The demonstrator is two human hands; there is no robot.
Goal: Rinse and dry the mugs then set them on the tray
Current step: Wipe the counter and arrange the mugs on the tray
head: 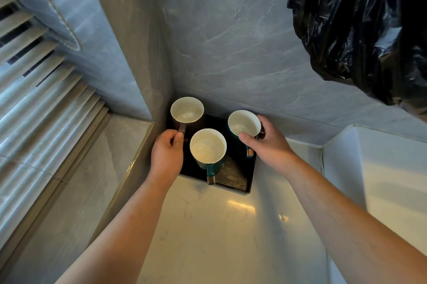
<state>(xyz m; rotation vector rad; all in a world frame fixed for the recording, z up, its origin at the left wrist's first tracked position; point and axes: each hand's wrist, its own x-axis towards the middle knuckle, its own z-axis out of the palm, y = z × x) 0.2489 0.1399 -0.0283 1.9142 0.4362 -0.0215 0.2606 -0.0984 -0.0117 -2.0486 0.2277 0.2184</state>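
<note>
Tray point(233, 178) sits tight in the corner, with back wall point(231, 41) behind and pillar point(138, 52) to the left; open access only from the front over bare counter point(219, 226), or from above. Brown mug point(187, 110), middle teal mug point(208, 147) and right teal mug point(243, 123) stand close together with narrow gaps between. Black bag point(358, 29) hangs high on the right.

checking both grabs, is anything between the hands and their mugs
Nothing visible. The left hand pinches the handle of the brown mug and the right hand grips the right mug. The middle mug stands between them on the tray, blocking neither.
</note>
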